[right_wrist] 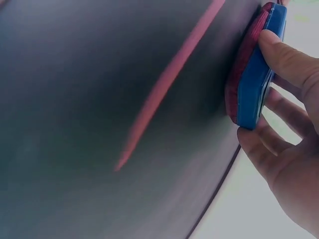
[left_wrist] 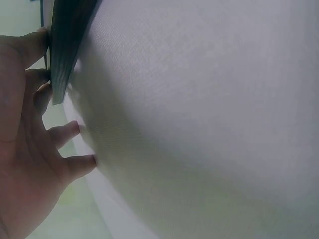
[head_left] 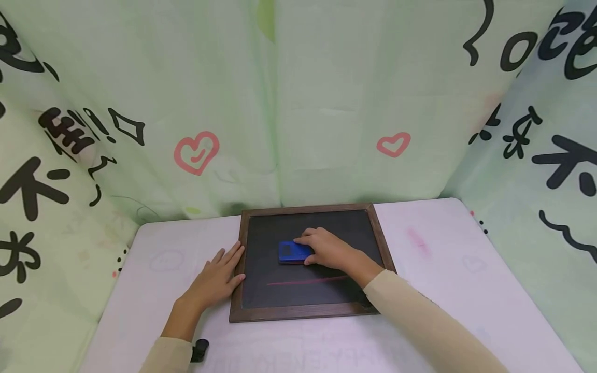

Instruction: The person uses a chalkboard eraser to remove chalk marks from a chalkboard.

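Observation:
A small blackboard point(head_left: 268, 228) with a brown wooden frame point(head_left: 298, 312) lies on the table. My right hand point(head_left: 331, 251) grips a blue eraser point(head_left: 290, 252) over the middle of the board. In the right wrist view the eraser's red felt side point(right_wrist: 243, 69) faces the black surface, with thumb and fingers about its blue body. One pink chalk line point(head_left: 303, 282) runs across the board below the eraser. My left hand point(head_left: 212, 282) rests at the frame's left edge, fingers extended. In the left wrist view its thumb and some fingertips touch the frame point(left_wrist: 67, 50), while other fingers reach the table.
The pale table point(head_left: 466, 290) carries faint pink smudges point(head_left: 417, 242) to the right of the board. Green-white curtains point(head_left: 322, 103) with black lettering and red hearts hang behind and at both sides. A small black object point(head_left: 199, 350) shows beside the left wrist.

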Demonstrator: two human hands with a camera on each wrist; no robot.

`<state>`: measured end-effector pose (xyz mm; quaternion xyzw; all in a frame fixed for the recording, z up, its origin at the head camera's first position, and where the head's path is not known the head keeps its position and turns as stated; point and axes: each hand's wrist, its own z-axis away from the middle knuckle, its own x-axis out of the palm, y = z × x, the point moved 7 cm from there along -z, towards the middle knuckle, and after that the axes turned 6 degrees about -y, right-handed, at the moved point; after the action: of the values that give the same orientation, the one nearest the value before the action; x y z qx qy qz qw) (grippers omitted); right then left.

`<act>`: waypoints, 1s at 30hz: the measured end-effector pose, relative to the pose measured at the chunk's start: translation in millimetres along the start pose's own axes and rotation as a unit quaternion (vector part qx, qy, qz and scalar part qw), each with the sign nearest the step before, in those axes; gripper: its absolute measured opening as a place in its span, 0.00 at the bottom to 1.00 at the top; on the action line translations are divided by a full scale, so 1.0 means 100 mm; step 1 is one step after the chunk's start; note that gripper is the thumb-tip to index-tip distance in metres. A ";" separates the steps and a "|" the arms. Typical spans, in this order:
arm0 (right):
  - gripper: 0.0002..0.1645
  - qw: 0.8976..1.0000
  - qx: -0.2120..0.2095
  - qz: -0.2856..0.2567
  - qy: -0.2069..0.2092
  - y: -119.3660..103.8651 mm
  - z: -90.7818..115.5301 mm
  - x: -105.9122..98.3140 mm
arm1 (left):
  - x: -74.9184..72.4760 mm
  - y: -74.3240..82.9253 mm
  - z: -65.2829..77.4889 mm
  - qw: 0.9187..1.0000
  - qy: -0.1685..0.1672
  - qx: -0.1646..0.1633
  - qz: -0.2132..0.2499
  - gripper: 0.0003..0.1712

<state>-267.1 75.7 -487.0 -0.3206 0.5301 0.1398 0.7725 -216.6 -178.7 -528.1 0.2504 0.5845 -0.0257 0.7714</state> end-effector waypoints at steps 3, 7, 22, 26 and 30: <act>0.37 1.000 -0.009 0.008 -0.009 -0.14 -0.16 0.01 | 0.00 -0.01 0.00 1.000 -0.001 -0.003 0.001 0.42; 0.37 0.999 -0.016 0.029 -0.014 -0.32 -0.34 0.02 | -0.02 -0.03 -0.01 1.000 0.000 -0.004 0.001 0.42; 0.36 0.997 -0.029 0.068 -0.020 -0.68 -0.59 0.07 | -0.01 -0.02 -0.02 1.000 -0.004 -0.012 -0.001 0.42; 0.35 0.997 -0.037 0.066 -0.028 -0.69 -0.57 0.07 | -0.01 -0.02 -0.02 1.000 -0.007 -0.013 -0.003 0.42; 0.35 0.997 -0.034 0.062 -0.030 -0.69 -0.53 0.09 | 0.00 -0.02 -0.02 1.000 -0.005 -0.014 0.001 0.42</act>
<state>-264.2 -11.6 -483.3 -0.3090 0.5200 0.2150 0.7668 -219.1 -179.8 -529.7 0.2401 0.5805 -0.0186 0.7778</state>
